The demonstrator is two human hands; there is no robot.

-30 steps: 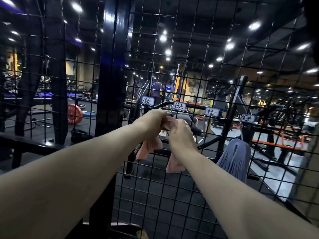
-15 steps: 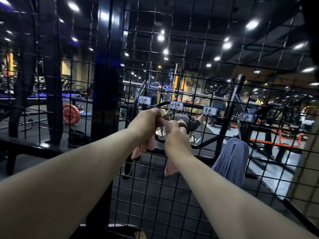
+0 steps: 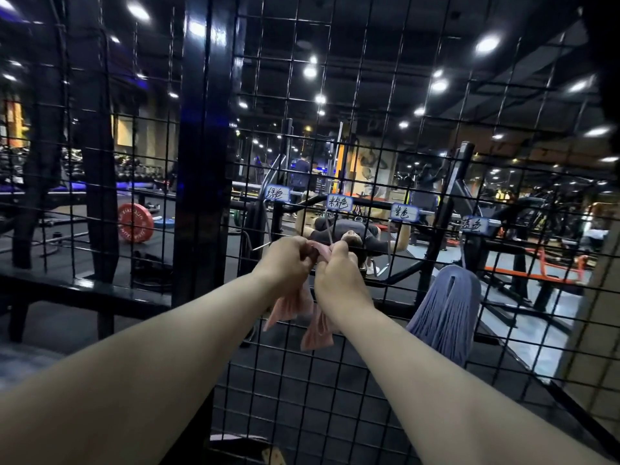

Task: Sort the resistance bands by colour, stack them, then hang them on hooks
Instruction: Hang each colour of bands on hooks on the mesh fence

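Both my hands are raised at the black wire grid [image 3: 385, 380], side by side, just below the second white label [image 3: 339, 203]. My left hand [image 3: 287, 260] and my right hand [image 3: 339, 273] each grip the top of a bunch of pink resistance bands [image 3: 315, 332], whose loops hang down below my wrists. A thin metal hook [image 3: 327, 229] sticks out of the grid right above my fingers. A bundle of purple bands [image 3: 443, 313] hangs on the grid to the right, under the fourth label [image 3: 473, 225].
Four white handwritten labels run along the grid; the first label [image 3: 277, 193] and third label [image 3: 403, 212] have nothing hanging below them. A thick black post [image 3: 201, 162] stands at the left. Behind the mesh lie gym machines and a person on a bench.
My hands with the pink bands have shifted slightly right and closer to the hook under the second label; the view has tilted down a little.
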